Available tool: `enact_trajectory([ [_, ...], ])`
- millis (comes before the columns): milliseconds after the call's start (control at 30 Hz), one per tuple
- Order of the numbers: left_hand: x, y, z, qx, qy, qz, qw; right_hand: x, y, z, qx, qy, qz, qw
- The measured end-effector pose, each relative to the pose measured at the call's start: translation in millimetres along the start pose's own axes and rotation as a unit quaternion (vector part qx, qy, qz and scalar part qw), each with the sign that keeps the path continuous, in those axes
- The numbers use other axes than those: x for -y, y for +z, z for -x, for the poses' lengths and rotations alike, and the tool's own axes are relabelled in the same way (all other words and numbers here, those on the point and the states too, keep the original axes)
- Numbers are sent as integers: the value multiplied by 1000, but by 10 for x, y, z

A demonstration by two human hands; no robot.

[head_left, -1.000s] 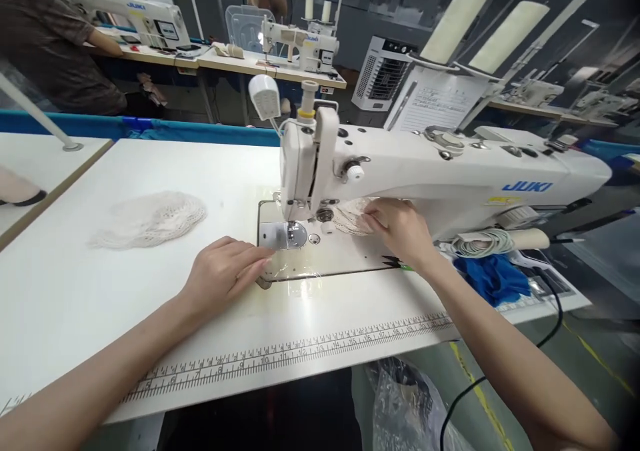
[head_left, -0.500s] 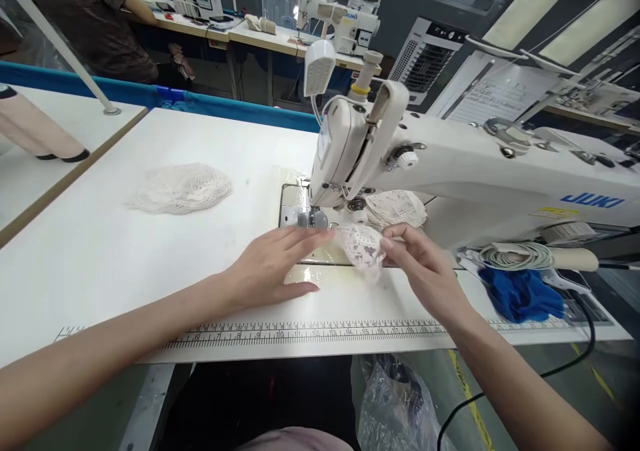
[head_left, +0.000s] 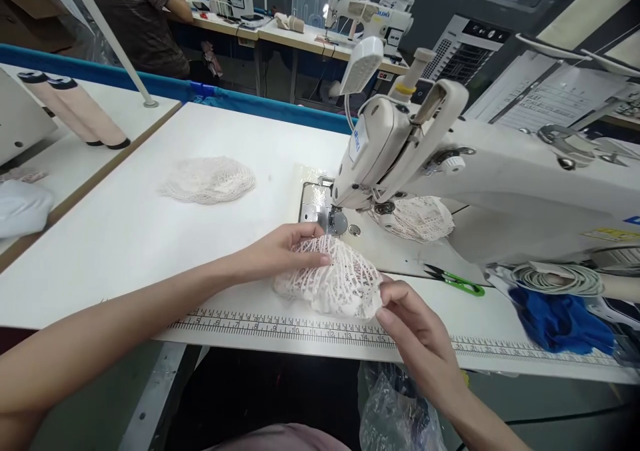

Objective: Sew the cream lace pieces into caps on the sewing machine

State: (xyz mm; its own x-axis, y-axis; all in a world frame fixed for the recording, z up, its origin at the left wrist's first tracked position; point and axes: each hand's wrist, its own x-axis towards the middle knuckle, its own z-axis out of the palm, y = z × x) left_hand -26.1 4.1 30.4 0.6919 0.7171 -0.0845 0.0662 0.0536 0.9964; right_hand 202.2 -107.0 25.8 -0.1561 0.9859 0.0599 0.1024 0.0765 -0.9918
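Note:
A piece of white lace (head_left: 336,279) lies on the white table (head_left: 125,238) in front of the needle of a white sewing machine (head_left: 450,171). My left hand (head_left: 280,248) grips the lace's left edge with curled fingers. At the lace's right edge, my right hand (head_left: 407,318) pinches it between thumb and fingers. More lace pieces (head_left: 417,216) lie stacked under the machine's arm. Another heap of lace (head_left: 209,179) rests on the table to the left.
Green-handled snips (head_left: 457,281) lie right of the lace. A blue cloth (head_left: 560,321) and a coiled cable (head_left: 555,279) sit at the right. Thread cones (head_left: 83,112) lie on the neighbouring table. A person (head_left: 143,18) sits at a machine behind. A plastic bag (head_left: 400,411) hangs below the table edge.
My right hand drew a lace piece from under the machine's arm toward the table's front edge. My left hand took hold of its left side. The view shifted rightward.

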Motion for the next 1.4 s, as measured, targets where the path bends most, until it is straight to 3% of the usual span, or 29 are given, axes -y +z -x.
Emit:
enact_trajectory([
  [133, 25, 60, -11, 2, -10, 52, 999, -16, 61, -53, -5, -40, 17, 999],
  [233, 61, 65, 3, -58, 44, -20, 997, 6, 80, -105, 5, -95, 46, 994],
  [367, 140, 26, 20, -172, 198, -203, 943, 124, 124, -153, 172, -224, 177, 943],
  [400, 161, 15, 22, -182, 224, -226, 931, 151, 140, -172, 184, -241, 192, 933],
  [433, 178, 6, 23, -185, 241, -238, 923, 171, 154, -196, 169, -253, 196, 932],
  [567, 212, -5, 25, -184, 270, -256, 910, 188, 183, -361, 8, -277, 214, 937],
  [633, 215, -3, 25, -185, 284, -267, 902, 188, 188, -463, -22, -268, 236, 934],
  [833, 238, -14, 45, -179, 319, -311, 877, 240, 229, -690, 22, -132, 186, 973],
  [967, 231, -26, 61, -182, 333, -326, 866, 252, 243, -746, 70, -72, 156, 983],
  [1167, 209, -22, 64, -173, 334, -326, 867, 237, 269, -765, 73, -114, 153, 979],
  [1400, 172, -13, 73, -158, 297, -320, 886, 269, 201, -738, 13, -216, 197, 956],
])
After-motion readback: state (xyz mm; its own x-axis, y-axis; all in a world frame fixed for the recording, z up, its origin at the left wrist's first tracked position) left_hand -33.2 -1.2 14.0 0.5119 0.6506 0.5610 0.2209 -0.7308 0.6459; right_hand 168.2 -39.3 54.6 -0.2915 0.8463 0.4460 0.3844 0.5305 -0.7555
